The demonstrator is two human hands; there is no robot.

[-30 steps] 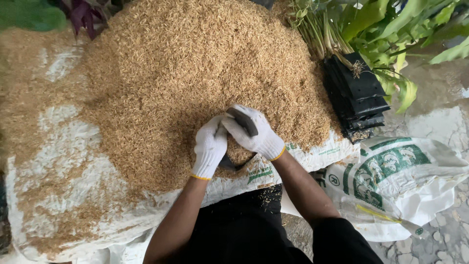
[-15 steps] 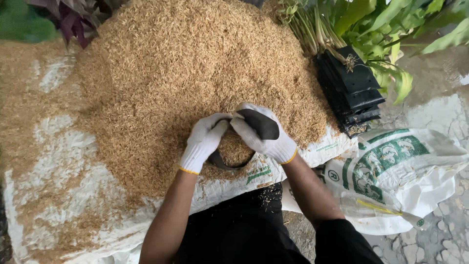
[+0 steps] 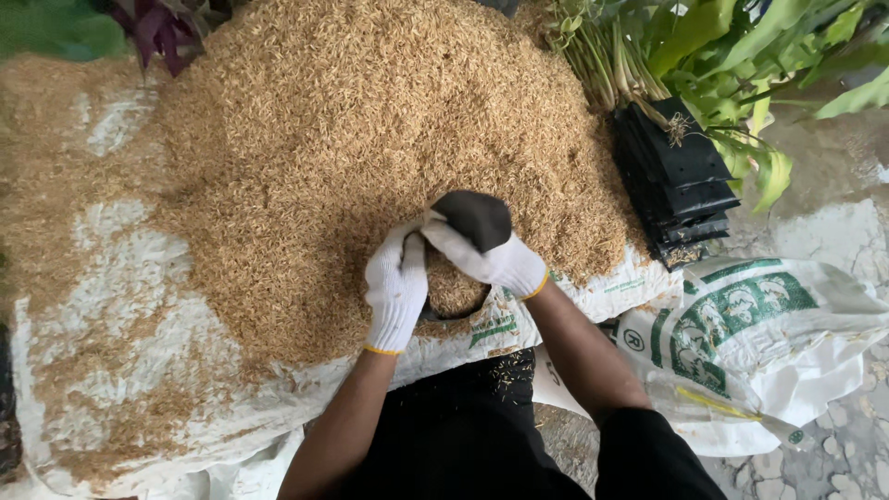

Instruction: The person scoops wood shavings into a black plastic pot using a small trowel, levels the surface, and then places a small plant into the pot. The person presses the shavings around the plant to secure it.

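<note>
Between gloved hands (image 3: 444, 268), black bag (image 3: 474, 218) holds husks (image 3: 454, 289).

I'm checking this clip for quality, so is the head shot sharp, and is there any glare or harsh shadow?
Head view: soft, even daylight, no hard shadows; husk pile sharp, both gloved hands, left hand and right hand, reasonably crisp; white sack bright but not blown out; leaves at the top right slightly soft.

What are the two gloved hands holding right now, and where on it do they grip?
A small black planting bag partly filled with husks. The left hand grips its left rim; the right hand grips the far rim, its dark palm facing up.
</note>
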